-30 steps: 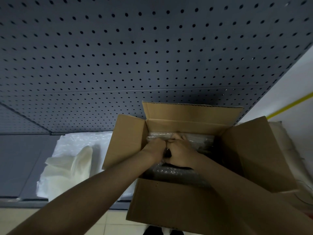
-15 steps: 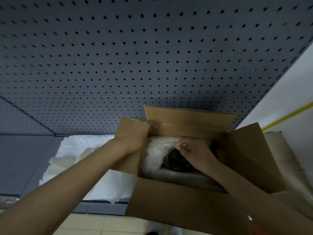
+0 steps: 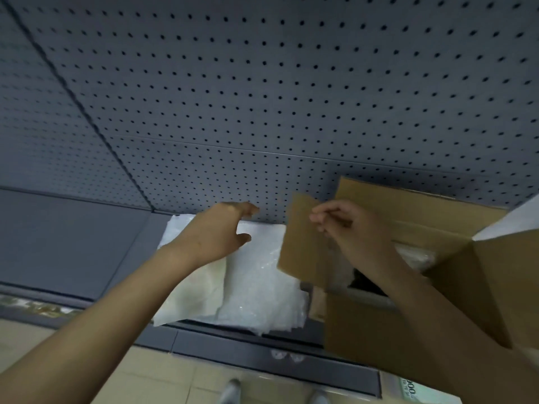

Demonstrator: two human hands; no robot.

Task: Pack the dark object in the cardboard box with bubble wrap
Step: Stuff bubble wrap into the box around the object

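The cardboard box (image 3: 376, 325) stands open on the grey shelf at the right. Inside it a small part of the dark object (image 3: 362, 280) shows, with bubble wrap (image 3: 415, 258) around it; my right forearm hides the rest. My right hand (image 3: 347, 228) is raised at the box's left flap (image 3: 300, 243), fingers pinched on its upper edge. My left hand (image 3: 215, 233) hovers with fingers spread over the stack of bubble wrap sheets (image 3: 262, 287) lying left of the box, not touching it as far as I can tell.
A cream sheet (image 3: 195, 290) lies partly under my left forearm beside the bubble wrap. The grey pegboard (image 3: 262, 97) rises behind the shelf (image 3: 73, 243). Below are floor tiles, my shoes (image 3: 233, 389) and a green-printed pack (image 3: 420, 389) at the bottom right.
My left hand left the box flap and swung left over the bubble wrap stack. My right hand came out of the box and took the left flap. The view shifted left.
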